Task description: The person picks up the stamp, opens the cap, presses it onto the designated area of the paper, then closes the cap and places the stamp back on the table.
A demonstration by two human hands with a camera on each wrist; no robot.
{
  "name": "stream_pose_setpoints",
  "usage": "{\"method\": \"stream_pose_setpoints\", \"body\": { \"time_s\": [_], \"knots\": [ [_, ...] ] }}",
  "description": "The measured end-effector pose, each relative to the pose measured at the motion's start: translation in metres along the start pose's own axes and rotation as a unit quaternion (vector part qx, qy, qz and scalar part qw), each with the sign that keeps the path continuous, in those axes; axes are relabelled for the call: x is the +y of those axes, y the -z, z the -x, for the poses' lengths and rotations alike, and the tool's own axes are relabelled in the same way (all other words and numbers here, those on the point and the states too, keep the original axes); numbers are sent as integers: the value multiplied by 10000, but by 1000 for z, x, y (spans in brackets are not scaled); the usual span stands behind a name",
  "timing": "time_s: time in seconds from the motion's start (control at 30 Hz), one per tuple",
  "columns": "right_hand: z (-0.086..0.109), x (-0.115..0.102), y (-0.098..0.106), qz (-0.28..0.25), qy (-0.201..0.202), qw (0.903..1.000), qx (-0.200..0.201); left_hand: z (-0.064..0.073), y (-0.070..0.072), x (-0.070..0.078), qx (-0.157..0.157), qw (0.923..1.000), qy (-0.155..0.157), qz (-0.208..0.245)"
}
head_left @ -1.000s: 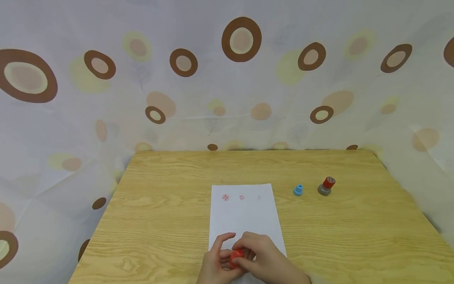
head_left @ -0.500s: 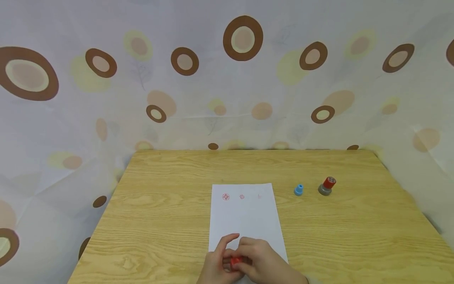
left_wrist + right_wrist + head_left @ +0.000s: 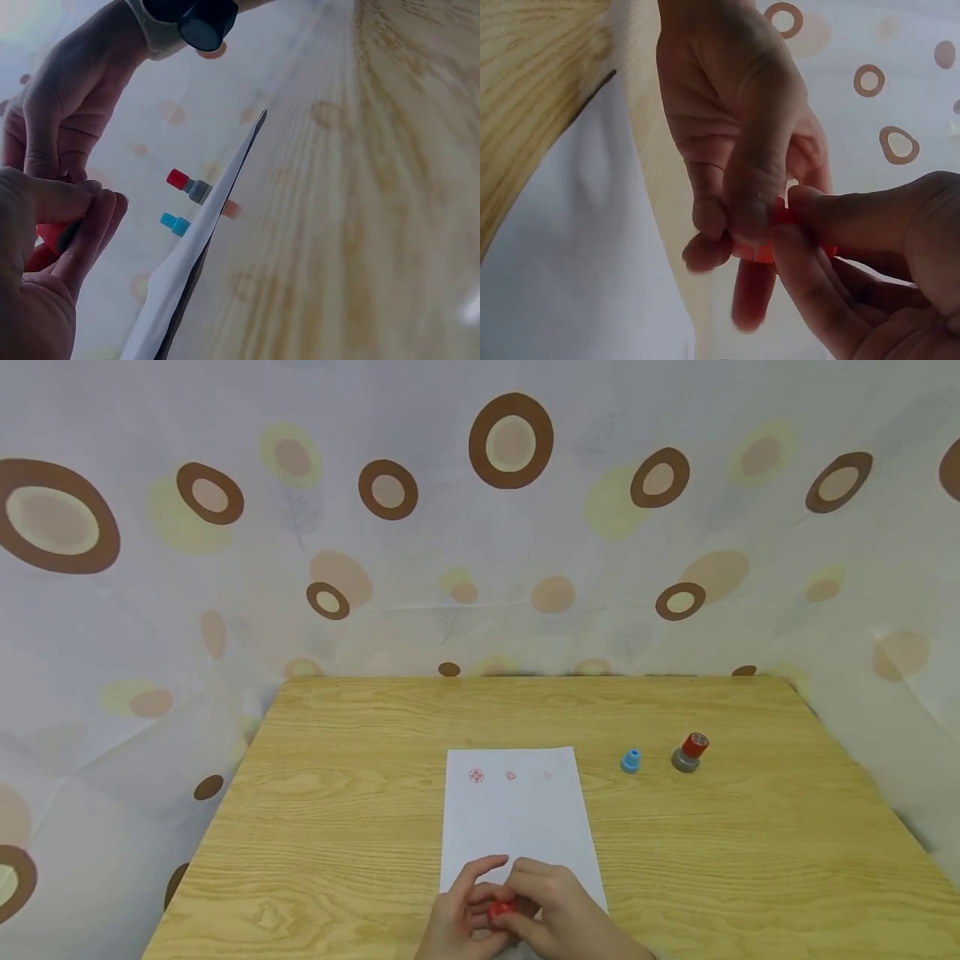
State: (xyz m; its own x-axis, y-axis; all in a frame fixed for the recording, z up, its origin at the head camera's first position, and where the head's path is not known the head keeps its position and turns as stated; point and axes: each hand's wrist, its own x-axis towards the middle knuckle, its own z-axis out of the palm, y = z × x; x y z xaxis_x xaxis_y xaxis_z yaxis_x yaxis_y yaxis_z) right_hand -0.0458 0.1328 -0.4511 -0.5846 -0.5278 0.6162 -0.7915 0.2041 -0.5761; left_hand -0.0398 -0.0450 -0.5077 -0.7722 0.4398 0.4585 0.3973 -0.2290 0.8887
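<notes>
Both hands meet over the near end of a white paper sheet [image 3: 517,822]. Between them is a small red stamp [image 3: 500,910], largely covered by fingers. My left hand [image 3: 459,918] holds it from the left, index finger raised and bent away from it. From the other side, the thumb and fingers of my right hand [image 3: 558,906] pinch it. In the left wrist view the red stamp [image 3: 54,236] shows a dark part beside the fingers. The right wrist view has its red edge [image 3: 754,251] between the fingertips of both hands.
Three small red prints, the rightmost faint, run along the sheet's far end, including a round print [image 3: 476,776]. Right of the sheet stand a light-blue stamp [image 3: 631,762] and a red-and-grey stamp [image 3: 691,752] on the wooden table [image 3: 337,827]. A patterned cloth [image 3: 420,552] hangs behind.
The right hand's fingers have lowered slightly around the red stamp, and less of it shows than one second ago. Both hands stay together; the paper and the other stamps keep their places.
</notes>
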Motion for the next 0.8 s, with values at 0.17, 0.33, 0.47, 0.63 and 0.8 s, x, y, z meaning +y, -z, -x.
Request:
{"method": "stream_pose_setpoints", "body": {
  "time_s": [0.17,0.33,0.47,0.63,0.8],
  "knots": [
    [-1,-3,10,-526,-258,9983,36,1,-1,3,-155,9963,-100,839],
    [-3,-4,22,-1223,-783,9894,64,2,-5,5,192,9918,246,1240],
    [-4,-4,24,-1198,-870,9889,109,2,-6,8,482,9888,767,1187],
    [-4,-3,18,-971,-645,9930,211,1,-7,11,521,9840,789,1508],
    [-4,-2,12,-642,-384,9966,351,2,-7,14,545,9805,879,1671]
  ]
}}
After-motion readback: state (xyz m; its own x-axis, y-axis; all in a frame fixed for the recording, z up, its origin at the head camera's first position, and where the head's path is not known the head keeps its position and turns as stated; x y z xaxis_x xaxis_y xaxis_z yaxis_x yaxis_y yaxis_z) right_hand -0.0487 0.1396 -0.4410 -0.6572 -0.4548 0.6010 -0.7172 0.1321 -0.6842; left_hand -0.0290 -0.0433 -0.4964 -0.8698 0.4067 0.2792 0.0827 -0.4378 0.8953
